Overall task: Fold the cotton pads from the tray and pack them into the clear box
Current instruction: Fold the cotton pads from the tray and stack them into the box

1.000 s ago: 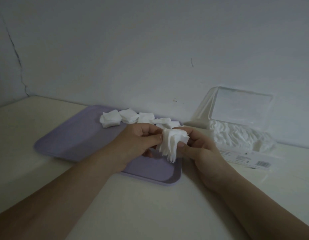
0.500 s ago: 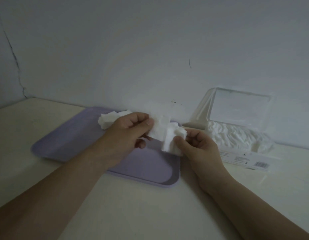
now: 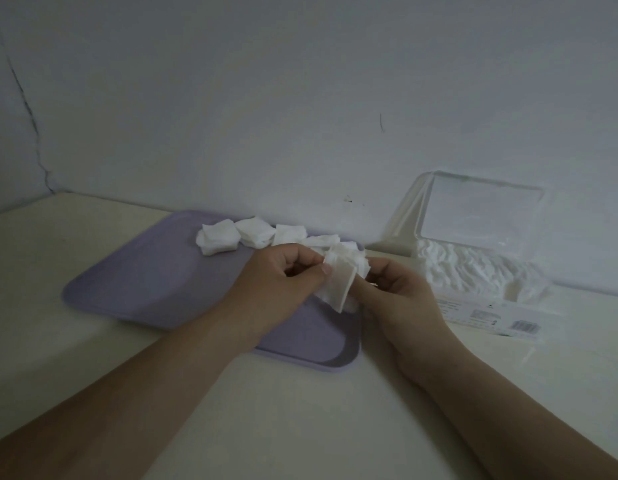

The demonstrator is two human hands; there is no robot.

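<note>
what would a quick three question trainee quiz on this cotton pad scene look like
1. True or false: the lid of the clear box is shut.
2. Multiple choice: the loose cotton pads on the tray lie along A) its far edge, B) its near edge, C) its middle.
3. Short answer: what do the left hand and right hand hold between them?

Key: 1 false, the lid stands open; 2 A; 3 the held bunch of cotton pads.
</note>
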